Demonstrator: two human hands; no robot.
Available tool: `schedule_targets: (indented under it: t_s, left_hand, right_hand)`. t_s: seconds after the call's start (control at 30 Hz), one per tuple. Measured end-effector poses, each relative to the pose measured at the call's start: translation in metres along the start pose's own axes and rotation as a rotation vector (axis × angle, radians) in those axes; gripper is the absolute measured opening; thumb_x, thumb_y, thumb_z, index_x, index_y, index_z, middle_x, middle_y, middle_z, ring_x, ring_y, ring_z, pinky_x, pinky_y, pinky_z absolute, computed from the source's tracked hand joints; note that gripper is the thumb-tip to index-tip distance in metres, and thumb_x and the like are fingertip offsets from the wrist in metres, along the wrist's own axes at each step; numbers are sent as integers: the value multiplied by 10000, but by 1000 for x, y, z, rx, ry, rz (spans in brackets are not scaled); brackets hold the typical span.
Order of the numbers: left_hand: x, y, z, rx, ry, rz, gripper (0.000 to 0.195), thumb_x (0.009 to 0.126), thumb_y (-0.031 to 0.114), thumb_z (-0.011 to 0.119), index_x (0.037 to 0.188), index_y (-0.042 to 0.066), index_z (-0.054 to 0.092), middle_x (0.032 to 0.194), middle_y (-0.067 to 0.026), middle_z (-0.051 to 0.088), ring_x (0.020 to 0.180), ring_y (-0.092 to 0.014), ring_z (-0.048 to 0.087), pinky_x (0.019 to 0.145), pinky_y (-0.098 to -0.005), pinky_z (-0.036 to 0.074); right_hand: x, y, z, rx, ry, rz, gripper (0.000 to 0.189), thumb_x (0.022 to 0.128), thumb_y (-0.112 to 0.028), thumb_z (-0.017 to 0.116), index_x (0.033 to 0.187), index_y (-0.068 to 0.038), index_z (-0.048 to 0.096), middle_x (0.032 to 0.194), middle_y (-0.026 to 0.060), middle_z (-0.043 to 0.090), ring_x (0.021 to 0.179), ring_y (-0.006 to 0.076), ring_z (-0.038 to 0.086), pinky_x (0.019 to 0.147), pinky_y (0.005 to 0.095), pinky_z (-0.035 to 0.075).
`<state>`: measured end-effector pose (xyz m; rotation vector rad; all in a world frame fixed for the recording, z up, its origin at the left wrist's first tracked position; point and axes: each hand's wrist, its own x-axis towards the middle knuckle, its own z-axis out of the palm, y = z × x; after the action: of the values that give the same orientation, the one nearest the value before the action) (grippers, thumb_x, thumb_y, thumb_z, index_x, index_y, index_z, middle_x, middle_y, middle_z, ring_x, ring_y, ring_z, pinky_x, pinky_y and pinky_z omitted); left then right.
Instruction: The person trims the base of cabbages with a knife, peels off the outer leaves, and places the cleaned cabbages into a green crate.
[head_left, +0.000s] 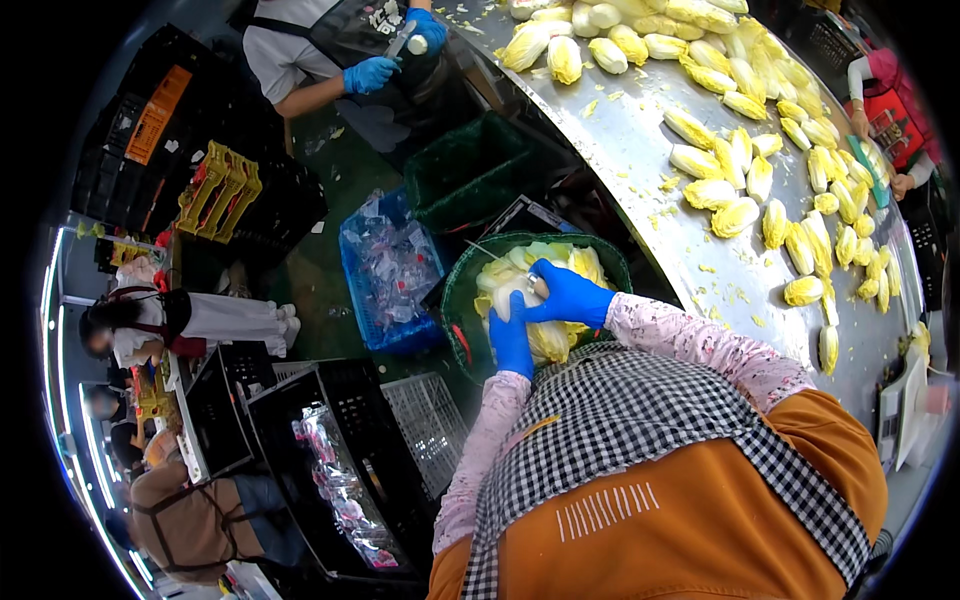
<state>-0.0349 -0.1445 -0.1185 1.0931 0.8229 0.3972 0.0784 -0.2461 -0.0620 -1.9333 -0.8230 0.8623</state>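
Note:
My left hand (511, 337), in a blue glove, grips a small head of napa cabbage (551, 343) with pale yellow leaves. My right hand (570, 296), also gloved in blue, closes around the handle of a knife (496, 257). Its thin blade points away to the upper left, and the fingers of both hands meet at the cabbage's white base. Directly beneath is a bin lined with green netting (622, 262), with loose cabbage leaves (585, 262) inside. Part of the held cabbage is hidden by my hands.
A steel table (630, 161) on the right bears many cabbage heads (735, 217). Left of the bin stands a blue crate (360, 300) of clear plastic packaging. Black crates (292, 442) stand lower left. Across, a co-worker's gloved hand (371, 75) holds a knife; another person works far right.

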Motion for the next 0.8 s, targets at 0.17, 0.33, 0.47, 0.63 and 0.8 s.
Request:
schedule_targets:
  t_s: [0.17, 0.33, 0.47, 0.63, 0.8]
  left_hand:
    - [13, -17, -10, 168, -6, -13, 559, 881, 408, 594, 1244, -5, 492, 1140, -131, 573, 997, -221, 576, 852, -320, 476]
    - [30, -17, -30, -132, 26, -234, 617, 874, 473, 588, 1270, 12, 483, 1190, -129, 563, 1045, -235, 566, 881, -346, 473]
    - [28, -22, -39, -427, -172, -283, 702, 889, 617, 438, 1361, 99, 399, 1308, -130, 488, 1162, -279, 503, 982, -412, 424]
    - [18, -11, -30, -500, -281, -346, 640, 925, 555, 428, 1341, 69, 415, 1269, -127, 518, 1116, -256, 534, 954, -377, 444]
    - [21, -17, -17, 14, -145, -55, 501, 959, 428, 469, 1224, 5, 512, 1149, -105, 583, 1005, -182, 569, 884, -305, 461]
  right_hand:
    - [4, -1, -3, 211, -131, 161, 706, 719, -462, 744, 1223, -37, 489, 1088, 192, 605, 967, 285, 611, 844, 366, 492]
    - [-7, -18, 1, 104, -28, -166, 631, 716, -380, 753, 1213, -74, 513, 1029, 173, 640, 916, 293, 633, 813, 373, 489]
    - [19, 44, -17, -266, 207, -82, 802, 744, -468, 705, 1381, -105, 380, 1134, 197, 614, 1062, 339, 588, 899, 378, 463]
    - [0, 8, -23, 132, -100, 117, 790, 751, -465, 726, 1368, -97, 398, 942, 121, 618, 706, 198, 596, 607, 288, 472]
    - [-5, 12, -9, 451, -161, 270, 699, 756, -405, 748, 1276, -36, 461, 837, 40, 574, 531, 80, 467, 454, 207, 360]
